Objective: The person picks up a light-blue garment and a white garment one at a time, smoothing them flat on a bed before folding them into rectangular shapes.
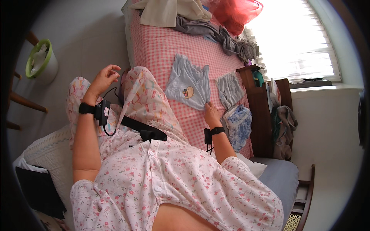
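Note:
A light blue-grey sleeveless garment [189, 82] with a cartoon animal patch lies spread on the pink checked bedsheet [156, 43]. My right hand [212, 114] touches its near right corner with the fingertips; whether they pinch the cloth is not clear. Raised over my left knee, my left hand [105, 79] holds nothing, its fingers loosely bent and the thumb a little apart. Right of the garment lie folded grey shorts [229, 89] with a pale waistband. Nearer me is a bundled blue and white patterned cloth [238, 125], close to my right wrist.
At the bed's far end are beige clothing [162, 13], grey clothing [199, 27] and a red plastic bag [237, 17]. A dark wooden headboard [261, 115] borders the right side, below a bright window [300, 40]. A green-rimmed bin [52, 65] stands on the floor at left.

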Demonstrator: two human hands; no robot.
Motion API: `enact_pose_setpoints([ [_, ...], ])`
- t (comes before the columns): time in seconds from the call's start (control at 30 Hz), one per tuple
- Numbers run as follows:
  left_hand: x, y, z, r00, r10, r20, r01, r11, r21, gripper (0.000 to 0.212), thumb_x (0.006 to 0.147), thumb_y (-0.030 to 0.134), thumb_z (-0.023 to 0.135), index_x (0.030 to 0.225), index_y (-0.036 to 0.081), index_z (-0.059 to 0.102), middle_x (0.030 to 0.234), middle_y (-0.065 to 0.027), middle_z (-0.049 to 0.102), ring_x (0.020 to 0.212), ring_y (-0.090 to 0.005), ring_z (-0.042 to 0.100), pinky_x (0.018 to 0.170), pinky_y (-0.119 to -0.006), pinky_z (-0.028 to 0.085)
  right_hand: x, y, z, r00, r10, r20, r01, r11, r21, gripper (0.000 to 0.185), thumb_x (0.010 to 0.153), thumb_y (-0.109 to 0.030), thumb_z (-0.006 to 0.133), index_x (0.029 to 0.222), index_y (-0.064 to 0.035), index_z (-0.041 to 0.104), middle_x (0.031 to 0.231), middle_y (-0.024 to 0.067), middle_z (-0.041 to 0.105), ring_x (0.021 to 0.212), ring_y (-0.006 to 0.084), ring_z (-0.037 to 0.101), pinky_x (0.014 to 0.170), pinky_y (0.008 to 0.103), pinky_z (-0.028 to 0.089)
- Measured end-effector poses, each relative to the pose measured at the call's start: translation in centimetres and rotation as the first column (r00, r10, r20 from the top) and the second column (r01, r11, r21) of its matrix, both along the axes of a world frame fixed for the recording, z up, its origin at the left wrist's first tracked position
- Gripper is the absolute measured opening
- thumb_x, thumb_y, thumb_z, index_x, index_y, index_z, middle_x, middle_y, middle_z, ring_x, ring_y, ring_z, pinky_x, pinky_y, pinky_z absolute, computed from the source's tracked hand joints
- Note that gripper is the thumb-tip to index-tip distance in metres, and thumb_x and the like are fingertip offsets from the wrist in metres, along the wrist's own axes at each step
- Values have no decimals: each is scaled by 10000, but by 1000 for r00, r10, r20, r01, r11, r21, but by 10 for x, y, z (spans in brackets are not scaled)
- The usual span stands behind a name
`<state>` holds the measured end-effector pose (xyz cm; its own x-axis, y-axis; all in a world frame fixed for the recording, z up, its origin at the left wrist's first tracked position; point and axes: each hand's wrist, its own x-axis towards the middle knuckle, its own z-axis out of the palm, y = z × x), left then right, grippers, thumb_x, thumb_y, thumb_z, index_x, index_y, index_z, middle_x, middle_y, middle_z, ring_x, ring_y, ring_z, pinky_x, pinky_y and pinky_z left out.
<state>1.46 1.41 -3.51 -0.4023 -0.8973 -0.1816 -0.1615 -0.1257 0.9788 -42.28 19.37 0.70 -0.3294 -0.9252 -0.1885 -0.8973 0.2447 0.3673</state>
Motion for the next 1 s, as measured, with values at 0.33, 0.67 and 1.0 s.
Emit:
enact_pose_setpoints([
  [0.33, -2, -6, -8, 999, -49, 18, 50, 998, -26, 219, 872, 111, 510, 1084, 56, 518, 902, -47, 562, 798, -110, 545, 739, -248, 463, 101, -77, -6, 758, 298, 580, -67, 920, -385, 318, 759, -188, 598, 1009, -13, 512, 1020, 182, 551, 933, 350, 549, 756, 402, 454],
  [0.67, -5, -3, -2, 999, -25, 32, 26, 999, -21, 213, 871, 106, 504, 1078, 54, 511, 885, -36, 552, 805, -114, 539, 758, -241, 455, 105, -143, -57, 867, 143, 478, 35, 938, -344, 471, 770, -222, 571, 1122, 61, 437, 1076, 236, 529, 1007, 393, 507, 838, 407, 434],
  [1.0, -11, -7, 3, 996, -54, 74, 58, 997, -59, 213, 868, 101, 505, 1070, 32, 516, 874, -43, 557, 816, -117, 554, 769, -252, 456, 129, -148, -49, 413, 39, 910, 236, 960, -149, 568, 822, -148, 533, 1310, 42, 313, 1113, 234, 527, 1020, 319, 534, 782, 364, 448],
])
